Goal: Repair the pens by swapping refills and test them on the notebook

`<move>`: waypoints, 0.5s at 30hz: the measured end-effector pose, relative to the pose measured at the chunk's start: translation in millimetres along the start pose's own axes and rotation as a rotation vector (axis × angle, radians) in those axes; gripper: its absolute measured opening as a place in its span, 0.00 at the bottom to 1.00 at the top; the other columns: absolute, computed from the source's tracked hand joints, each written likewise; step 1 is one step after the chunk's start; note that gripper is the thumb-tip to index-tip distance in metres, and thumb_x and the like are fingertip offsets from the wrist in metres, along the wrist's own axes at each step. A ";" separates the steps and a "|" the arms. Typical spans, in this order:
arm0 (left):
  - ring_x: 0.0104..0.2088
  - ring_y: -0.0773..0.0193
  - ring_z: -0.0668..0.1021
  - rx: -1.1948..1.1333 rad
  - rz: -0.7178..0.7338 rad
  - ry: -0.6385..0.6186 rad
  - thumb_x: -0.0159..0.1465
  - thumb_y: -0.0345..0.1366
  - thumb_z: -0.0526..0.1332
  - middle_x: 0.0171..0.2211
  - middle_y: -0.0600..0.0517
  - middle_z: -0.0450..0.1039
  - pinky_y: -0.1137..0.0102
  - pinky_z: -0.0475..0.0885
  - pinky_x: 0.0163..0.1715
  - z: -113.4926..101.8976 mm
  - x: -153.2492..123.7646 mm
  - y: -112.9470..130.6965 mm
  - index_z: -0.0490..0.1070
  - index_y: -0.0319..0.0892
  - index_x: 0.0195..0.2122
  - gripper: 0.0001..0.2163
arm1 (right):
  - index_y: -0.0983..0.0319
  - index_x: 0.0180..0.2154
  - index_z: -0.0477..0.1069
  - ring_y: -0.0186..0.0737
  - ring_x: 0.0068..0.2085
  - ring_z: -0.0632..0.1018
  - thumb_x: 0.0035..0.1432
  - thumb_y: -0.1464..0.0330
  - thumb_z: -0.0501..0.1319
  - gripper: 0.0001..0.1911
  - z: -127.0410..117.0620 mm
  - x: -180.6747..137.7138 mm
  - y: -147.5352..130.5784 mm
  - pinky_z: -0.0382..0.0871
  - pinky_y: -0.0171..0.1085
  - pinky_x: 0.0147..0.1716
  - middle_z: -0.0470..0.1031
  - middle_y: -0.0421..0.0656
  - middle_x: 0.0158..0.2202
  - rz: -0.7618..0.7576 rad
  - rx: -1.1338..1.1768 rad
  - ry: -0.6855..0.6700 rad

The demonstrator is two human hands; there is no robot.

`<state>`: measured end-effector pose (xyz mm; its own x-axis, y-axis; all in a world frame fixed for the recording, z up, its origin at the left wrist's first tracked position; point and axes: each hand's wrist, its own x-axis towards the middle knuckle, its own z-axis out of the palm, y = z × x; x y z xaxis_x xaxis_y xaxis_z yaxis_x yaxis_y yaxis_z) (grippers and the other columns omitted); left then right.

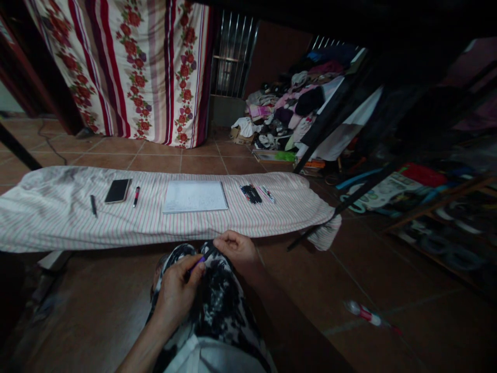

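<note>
Above my lap, my left hand (179, 285) is closed around the purple part of a slim purple-and-black pen (208, 252). The fingers of my right hand (237, 250) pinch near its dark far end. Most of the purple part is hidden by my left fingers. Beyond my hands, an open spiral notebook (196, 196) with writing on its page lies on the striped cloth (140, 228). To its right are a bunch of dark pens (251, 194) and a few lighter pens (267, 194). A red-and-black pen (136, 197) lies left of the notebook.
A phone (117, 190) and a small black pen-like piece (93, 205) lie on the cloth's left side. Dark metal bars (345, 202) slant along the right. A bottle (365, 314) lies on the tiled floor. Clothes (295, 103) are heaped behind, near a flowered curtain (155, 72).
</note>
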<state>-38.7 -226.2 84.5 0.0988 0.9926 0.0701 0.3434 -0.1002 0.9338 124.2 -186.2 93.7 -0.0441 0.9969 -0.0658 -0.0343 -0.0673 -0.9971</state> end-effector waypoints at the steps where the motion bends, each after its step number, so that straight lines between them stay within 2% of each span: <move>1: 0.30 0.60 0.75 -0.024 -0.020 0.003 0.60 0.43 0.56 0.30 0.49 0.75 0.68 0.69 0.31 0.3 0.3 0.0 0.77 0.39 0.38 0.15 | 0.62 0.28 0.75 0.31 0.26 0.71 0.42 0.53 0.67 0.19 -0.5 -0.6 -0.8 0.63 0.32 0.27 0.74 0.38 0.24 -0.001 0.010 -0.019; 5: 0.26 0.62 0.73 -0.118 -0.108 -0.009 0.58 0.44 0.57 0.26 0.50 0.74 0.69 0.67 0.27 1.6 1.3 1.0 0.76 0.37 0.38 0.17 | 0.61 0.35 0.78 0.32 0.28 0.72 0.44 0.54 0.66 0.20 -3.6 -1.4 -4.0 0.65 0.33 0.30 0.78 0.42 0.31 -0.008 0.039 -0.062; 8: 0.24 0.63 0.72 -0.127 -0.118 -0.015 0.58 0.44 0.57 0.25 0.51 0.73 0.69 0.67 0.26 2.6 0.9 2.3 0.76 0.36 0.38 0.17 | 0.62 0.32 0.79 0.32 0.26 0.71 0.42 0.55 0.68 0.19 -4.3 -1.0 -4.5 0.64 0.33 0.28 0.77 0.41 0.27 -0.007 0.060 -0.027; 15: 0.28 0.63 0.73 -0.030 -0.014 -0.017 0.61 0.42 0.55 0.27 0.51 0.72 0.69 0.67 0.30 3.3 -0.9 1.9 0.77 0.38 0.39 0.15 | 0.62 0.25 0.74 0.31 0.26 0.72 0.38 0.57 0.70 0.16 2.2 -2.7 -2.8 0.64 0.33 0.29 0.74 0.38 0.23 0.017 0.120 0.065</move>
<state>-35.0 -227.4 85.0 0.1104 0.9926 0.0507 0.3171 -0.0835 0.9447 122.2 -188.8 96.8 0.0191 0.9959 -0.0884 -0.1538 -0.0844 -0.9845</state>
